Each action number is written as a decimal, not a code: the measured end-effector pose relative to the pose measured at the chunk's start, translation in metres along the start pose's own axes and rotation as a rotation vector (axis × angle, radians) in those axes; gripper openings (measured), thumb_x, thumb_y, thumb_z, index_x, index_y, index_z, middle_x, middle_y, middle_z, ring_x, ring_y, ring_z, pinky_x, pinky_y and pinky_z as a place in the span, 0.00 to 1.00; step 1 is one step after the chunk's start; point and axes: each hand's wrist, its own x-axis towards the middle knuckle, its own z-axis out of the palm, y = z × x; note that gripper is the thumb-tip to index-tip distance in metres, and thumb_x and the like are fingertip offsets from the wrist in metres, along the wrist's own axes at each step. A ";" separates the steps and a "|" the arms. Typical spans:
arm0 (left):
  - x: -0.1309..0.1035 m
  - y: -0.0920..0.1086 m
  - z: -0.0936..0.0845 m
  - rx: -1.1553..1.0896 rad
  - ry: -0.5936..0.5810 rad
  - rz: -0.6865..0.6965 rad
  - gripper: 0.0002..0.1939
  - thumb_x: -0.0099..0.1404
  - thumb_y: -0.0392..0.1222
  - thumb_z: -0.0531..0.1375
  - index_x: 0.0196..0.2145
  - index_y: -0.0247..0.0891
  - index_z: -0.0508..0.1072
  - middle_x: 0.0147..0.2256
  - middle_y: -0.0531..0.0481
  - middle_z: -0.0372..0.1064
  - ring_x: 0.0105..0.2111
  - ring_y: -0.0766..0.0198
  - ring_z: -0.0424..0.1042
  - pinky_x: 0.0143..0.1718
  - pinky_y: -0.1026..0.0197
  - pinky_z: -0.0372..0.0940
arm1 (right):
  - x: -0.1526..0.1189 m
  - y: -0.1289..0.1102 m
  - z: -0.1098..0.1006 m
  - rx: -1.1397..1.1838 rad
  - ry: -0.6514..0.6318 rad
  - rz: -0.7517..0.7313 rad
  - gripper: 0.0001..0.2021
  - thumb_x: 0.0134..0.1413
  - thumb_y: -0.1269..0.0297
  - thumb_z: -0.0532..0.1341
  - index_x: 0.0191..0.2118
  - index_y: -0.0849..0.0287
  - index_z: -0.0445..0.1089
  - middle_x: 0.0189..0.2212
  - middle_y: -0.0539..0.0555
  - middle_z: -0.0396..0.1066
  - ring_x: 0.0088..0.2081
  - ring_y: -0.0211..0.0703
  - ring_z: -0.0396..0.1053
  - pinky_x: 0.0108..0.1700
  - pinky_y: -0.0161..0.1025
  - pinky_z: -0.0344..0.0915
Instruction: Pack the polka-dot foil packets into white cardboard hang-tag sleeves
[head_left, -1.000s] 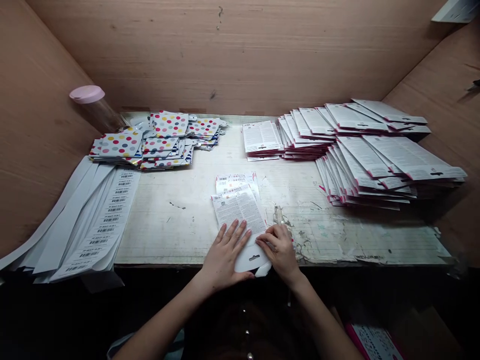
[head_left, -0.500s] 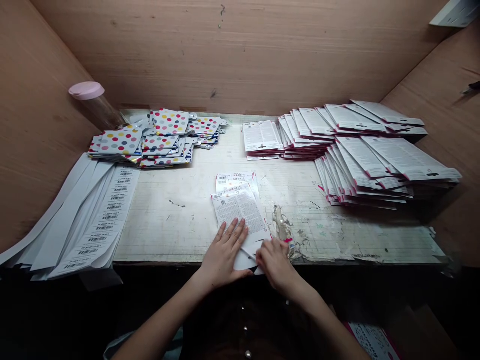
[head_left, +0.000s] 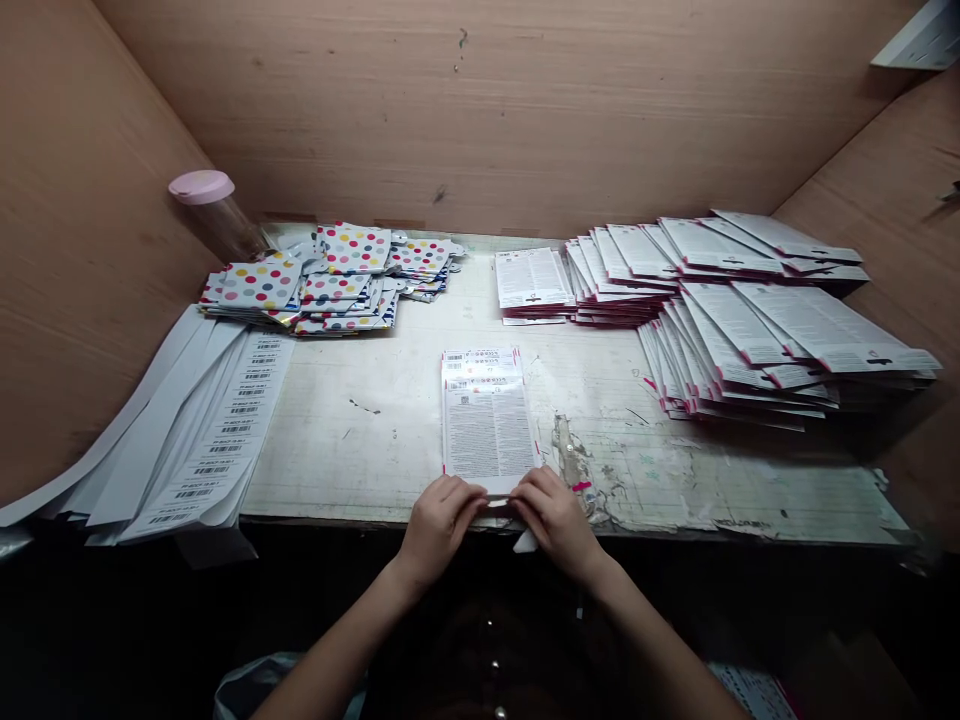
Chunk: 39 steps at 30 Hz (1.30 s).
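A white printed packet with pink edge marks lies at the front of the worktable, over at least one more like it whose barcode end shows behind. My left hand pinches the packet's near edge from the left. From the right, my right hand pinches the same edge, its fingertips close to the left ones. A narrow pale strip or flap shows between the fingertips; its details are too small to tell. Below the right fingers a small white piece pokes out past the table edge.
Stacked white packets fill the back right. Polka-dot pouches are piled at the back left, beside a pink-lidded bottle. Barcode label sheets hang over the left front. Wooden panels enclose the worktable.
My left hand has gone from lying flat on the packet to pinching its near edge. The tilted top packet now sits straight. My right hand has stayed at the near edge.
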 end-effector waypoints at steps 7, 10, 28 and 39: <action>0.002 0.010 -0.006 0.434 0.103 -0.425 0.17 0.59 0.57 0.62 0.30 0.40 0.67 0.31 0.47 0.67 0.34 0.52 0.66 0.35 0.52 0.62 | -0.017 -0.001 0.017 -0.290 0.223 0.013 0.10 0.61 0.69 0.57 0.45 0.55 0.73 0.44 0.60 0.69 0.50 0.54 0.64 0.49 0.54 0.65; -0.002 0.011 -0.012 0.414 0.003 -0.458 0.18 0.61 0.56 0.60 0.24 0.42 0.63 0.27 0.48 0.66 0.31 0.53 0.67 0.33 0.54 0.59 | -0.020 -0.007 0.015 -0.299 0.136 -0.042 0.11 0.60 0.68 0.59 0.48 0.61 0.70 0.54 0.65 0.65 0.60 0.59 0.58 0.54 0.58 0.64; 0.052 -0.007 -0.011 -0.105 0.290 -0.550 0.38 0.58 0.63 0.58 0.56 0.32 0.60 0.48 0.36 0.61 0.51 0.43 0.61 0.53 0.41 0.57 | 0.141 0.037 -0.068 -0.500 0.291 -0.141 0.23 0.65 0.76 0.45 0.63 0.61 0.59 0.61 0.60 0.60 0.65 0.53 0.52 0.64 0.61 0.53; 0.083 -0.011 -0.001 0.358 0.136 -0.555 0.34 0.53 0.51 0.67 0.52 0.27 0.63 0.45 0.34 0.64 0.48 0.41 0.63 0.47 0.47 0.59 | 0.181 0.071 -0.027 -0.596 0.112 0.068 0.14 0.62 0.68 0.55 0.52 0.61 0.69 0.60 0.62 0.61 0.62 0.54 0.56 0.57 0.49 0.61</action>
